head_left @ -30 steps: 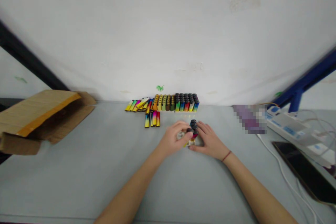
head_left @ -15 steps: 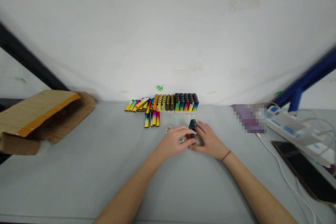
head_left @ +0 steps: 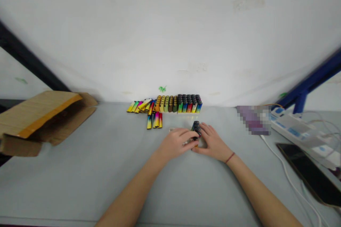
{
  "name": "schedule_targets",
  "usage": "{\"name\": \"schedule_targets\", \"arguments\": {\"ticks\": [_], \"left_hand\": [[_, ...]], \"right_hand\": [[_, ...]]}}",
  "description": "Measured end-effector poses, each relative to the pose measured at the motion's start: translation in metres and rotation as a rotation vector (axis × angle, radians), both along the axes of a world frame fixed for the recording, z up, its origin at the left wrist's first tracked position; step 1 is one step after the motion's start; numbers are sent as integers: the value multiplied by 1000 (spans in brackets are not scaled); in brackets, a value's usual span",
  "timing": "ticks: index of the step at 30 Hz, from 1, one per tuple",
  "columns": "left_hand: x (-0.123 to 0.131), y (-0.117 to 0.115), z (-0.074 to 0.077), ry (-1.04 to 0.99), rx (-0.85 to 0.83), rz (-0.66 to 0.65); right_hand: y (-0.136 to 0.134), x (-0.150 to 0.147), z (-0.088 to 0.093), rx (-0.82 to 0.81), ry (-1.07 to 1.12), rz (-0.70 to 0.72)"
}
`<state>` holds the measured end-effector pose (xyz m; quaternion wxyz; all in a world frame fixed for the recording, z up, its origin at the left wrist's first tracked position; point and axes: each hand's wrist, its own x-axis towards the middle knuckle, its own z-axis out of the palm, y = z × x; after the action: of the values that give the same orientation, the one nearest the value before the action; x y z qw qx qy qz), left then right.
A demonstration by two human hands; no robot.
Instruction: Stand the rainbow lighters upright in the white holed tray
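Note:
A short row of black-topped lighters (head_left: 196,125) stands upright between my two hands. My left hand (head_left: 174,144) is closed, thumb and fingers pinching the nearest lighter in the row, whose yellowish lower end shows below the fingertips. My right hand (head_left: 214,143) cups the right side of the row, with fingers along the far part and thumb at the near end, holding the tray in place. The pale lighter tray (head_left: 172,129) under the row shows only at its far left edge; my left hand hides most of it.
Behind my hands, black-topped lighters (head_left: 189,103) and gold-topped lighters (head_left: 166,104) stand in blocks near the wall. Loose shiny lighters (head_left: 138,107) lie to their left. An open cardboard box (head_left: 48,113) sits at left. At right are a phone (head_left: 306,170), power strip (head_left: 298,131) and white cable (head_left: 282,168).
My left hand has shifted slightly at the near end of the row, covering more of the tray. More of the nearest lighter's yellowish lower end shows. My right hand stays in place.

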<state>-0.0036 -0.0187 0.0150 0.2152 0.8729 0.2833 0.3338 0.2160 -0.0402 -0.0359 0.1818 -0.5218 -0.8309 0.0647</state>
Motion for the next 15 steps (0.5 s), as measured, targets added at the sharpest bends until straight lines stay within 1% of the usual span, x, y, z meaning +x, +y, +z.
{"name": "schedule_targets", "arguments": {"ticks": [2,5,8,10,12,13,15], "left_hand": [[0,1,-2,8,42,-4],[0,1,-2,19,63,-19],[-1,-1,2,32,103,-6],[-3,0,6,30,123,29],[-5,3,8,29,127,133],[-8,5,8,33,128,223],[-16,14,7,54,132,449]], "right_hand": [[0,1,-1,5,2,4],[0,1,-2,13,8,11],[0,1,-2,27,19,11],[0,0,-3,31,19,6],[0,1,-3,29,16,4],[0,1,-3,28,15,5],[1,2,-4,27,14,8]]}}
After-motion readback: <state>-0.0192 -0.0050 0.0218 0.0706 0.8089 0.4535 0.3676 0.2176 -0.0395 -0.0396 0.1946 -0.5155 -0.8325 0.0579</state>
